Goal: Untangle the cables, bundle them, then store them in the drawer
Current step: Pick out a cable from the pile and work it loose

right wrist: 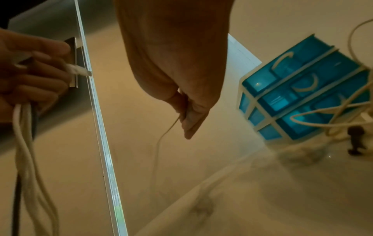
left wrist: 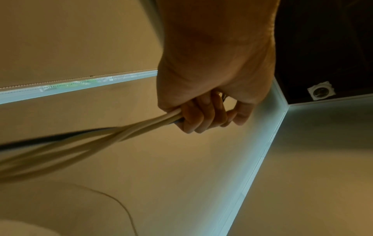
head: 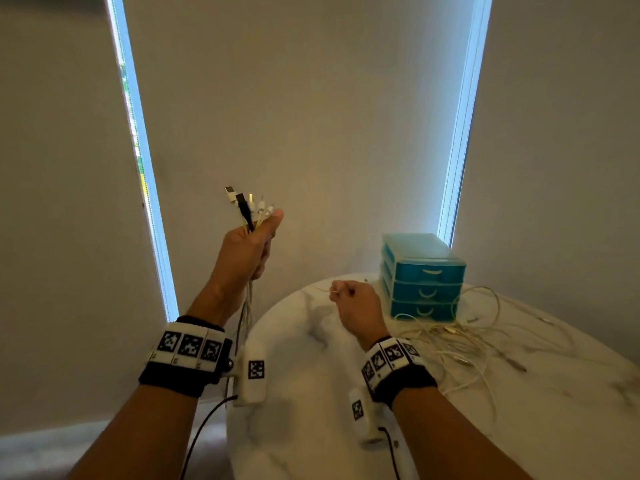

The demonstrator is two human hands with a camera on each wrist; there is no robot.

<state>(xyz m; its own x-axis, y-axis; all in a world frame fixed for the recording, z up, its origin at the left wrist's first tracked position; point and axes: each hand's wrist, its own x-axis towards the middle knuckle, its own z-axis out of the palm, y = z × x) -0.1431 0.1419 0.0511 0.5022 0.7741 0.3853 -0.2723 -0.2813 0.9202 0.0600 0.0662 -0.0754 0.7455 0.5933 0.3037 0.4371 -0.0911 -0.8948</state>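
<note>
My left hand (head: 250, 244) is raised left of the table and grips a bunch of cables (head: 248, 209), white ones and a black one, their plugs sticking up above the fist. The left wrist view shows the cables (left wrist: 113, 135) trailing down from the curled fingers (left wrist: 201, 116). My right hand (head: 353, 299) hovers over the table and pinches one thin white cable (right wrist: 161, 138) between thumb and fingers. More white cables (head: 460, 330) lie tangled on the marble table (head: 311, 393). A blue three-drawer unit (head: 424, 275) stands at the table's back, all drawers closed.
Some cable loops lie against the bottom drawer (head: 424, 310) and spread right across the table. Window blinds (head: 311, 116) hang behind, with bright gaps at left and right. The floor (head: 52, 452) lies to the left of the round table edge.
</note>
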